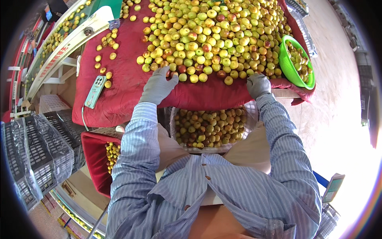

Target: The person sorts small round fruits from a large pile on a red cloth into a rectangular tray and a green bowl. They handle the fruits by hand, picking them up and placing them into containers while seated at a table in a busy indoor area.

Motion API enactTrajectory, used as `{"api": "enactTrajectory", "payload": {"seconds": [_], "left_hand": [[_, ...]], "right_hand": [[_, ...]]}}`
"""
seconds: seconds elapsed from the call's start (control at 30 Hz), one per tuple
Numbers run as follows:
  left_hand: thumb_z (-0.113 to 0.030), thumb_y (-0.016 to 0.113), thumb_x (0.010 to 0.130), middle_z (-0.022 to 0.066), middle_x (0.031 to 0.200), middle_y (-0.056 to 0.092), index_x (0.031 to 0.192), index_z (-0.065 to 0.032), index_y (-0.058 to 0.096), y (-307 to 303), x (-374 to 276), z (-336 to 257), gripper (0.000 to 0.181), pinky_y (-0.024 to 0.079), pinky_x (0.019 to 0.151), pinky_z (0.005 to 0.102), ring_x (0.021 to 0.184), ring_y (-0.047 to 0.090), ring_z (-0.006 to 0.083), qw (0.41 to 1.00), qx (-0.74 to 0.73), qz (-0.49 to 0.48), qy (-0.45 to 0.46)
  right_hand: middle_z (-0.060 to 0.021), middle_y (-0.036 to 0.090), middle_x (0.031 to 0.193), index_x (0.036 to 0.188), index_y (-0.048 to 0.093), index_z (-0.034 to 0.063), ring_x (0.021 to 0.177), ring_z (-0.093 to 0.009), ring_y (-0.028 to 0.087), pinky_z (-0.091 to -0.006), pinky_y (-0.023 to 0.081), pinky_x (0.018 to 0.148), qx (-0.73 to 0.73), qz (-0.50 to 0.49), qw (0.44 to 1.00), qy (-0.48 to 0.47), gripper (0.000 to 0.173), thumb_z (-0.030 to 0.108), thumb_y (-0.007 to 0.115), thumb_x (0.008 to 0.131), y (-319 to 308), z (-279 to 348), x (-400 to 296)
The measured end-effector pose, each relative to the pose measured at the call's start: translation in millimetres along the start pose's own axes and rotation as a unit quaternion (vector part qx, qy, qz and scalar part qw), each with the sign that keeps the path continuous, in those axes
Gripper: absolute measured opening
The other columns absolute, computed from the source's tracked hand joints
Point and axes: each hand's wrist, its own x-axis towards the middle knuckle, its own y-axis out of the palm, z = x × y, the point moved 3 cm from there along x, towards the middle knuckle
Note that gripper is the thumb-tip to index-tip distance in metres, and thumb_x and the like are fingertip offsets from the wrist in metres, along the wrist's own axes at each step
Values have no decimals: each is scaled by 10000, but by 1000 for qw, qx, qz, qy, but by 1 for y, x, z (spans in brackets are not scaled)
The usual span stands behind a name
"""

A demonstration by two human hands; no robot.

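Note:
A large heap of green, yellow and reddish jujube fruits (209,38) lies on a table covered with red cloth (125,92). My left hand (159,84), in a grey glove, is at the heap's front left edge, its thumb and fingers around a reddish jujube (169,74). My right hand (258,85), also gloved in grey, rests at the front right edge with its fingers curled against the fruit; whether it holds one is hidden. Below the table edge, between my knees, stands a clear-lined crate (253,115) full of jujubes.
A green plastic basket (283,64) of jujubes tilts at the table's right corner. A phone (95,92) lies at the left near scattered fruits. Left are a conveyor machine (64,49), black plastic crates (38,155) and a red-lined bin (94,161) holding fruit. A scale display (333,187) stands lower right.

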Motion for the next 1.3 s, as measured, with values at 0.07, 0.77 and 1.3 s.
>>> {"api": "enactTrajectory", "payload": {"seconds": [0.07,0.77,1.3], "left_hand": [[-485,584,865,238,1263,542,1263,-77,536,14,1,2,572,467,977,446,1138,579,381,1000,3,24,8],[-335,598,903,136,1056,700,1126,-50,674,-79,110,155,370,514,877,359,984,671,274,949,-153,-224,159],[-445,739,782,100,1069,688,1185,-152,670,-116,293,232,503,504,896,398,991,651,271,947,16,-320,32]], "right_hand": [[-148,667,872,811,674,94,819,-353,654,-469,542,714,-11,12,1000,13,209,286,589,812,-2,5,1],[-180,637,755,697,626,57,748,-387,636,-499,529,704,15,-45,999,4,150,184,594,769,5,3,7],[-166,524,671,632,530,65,631,-390,524,-499,407,578,69,15,996,-56,48,46,567,657,-13,11,15]]}}
